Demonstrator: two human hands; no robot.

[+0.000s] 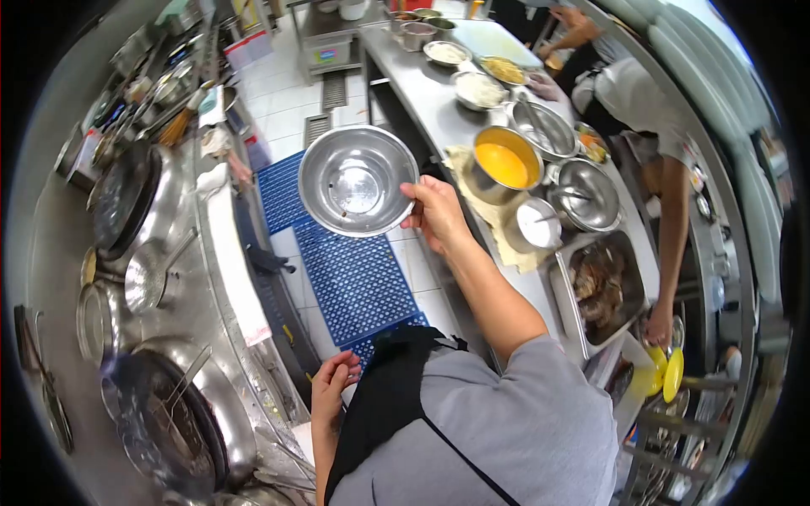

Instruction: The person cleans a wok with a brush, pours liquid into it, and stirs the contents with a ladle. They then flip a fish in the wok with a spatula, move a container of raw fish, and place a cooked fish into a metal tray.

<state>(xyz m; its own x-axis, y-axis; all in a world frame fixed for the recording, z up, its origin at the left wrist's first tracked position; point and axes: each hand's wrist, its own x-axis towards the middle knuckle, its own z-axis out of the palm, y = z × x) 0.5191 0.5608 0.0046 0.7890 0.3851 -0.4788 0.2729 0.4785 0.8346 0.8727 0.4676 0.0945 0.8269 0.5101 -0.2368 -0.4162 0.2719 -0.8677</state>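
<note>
A round steel bowl (358, 180), with a few dark specks inside, is held up over the blue floor mat. My right hand (434, 212) grips its right rim, thumb on the inside edge and fingers beneath. Low beside the black apron, my left hand (335, 379) has its fingers curled together; whether anything is in them is too small to make out. Right of the bowl, on the steel counter, stands a pot of orange liquid (506, 164), with a smaller metal pot (533, 225) just below it.
Woks (160, 422) and a strainer (148, 274) line the stove at left. The right counter holds steel bowls (584, 194), a tray of dark food (601, 287) and a white cutting board (498, 42). Co-workers stand beyond it, one arm (672, 244) reaching down. Blue mats (354, 274) cover the aisle.
</note>
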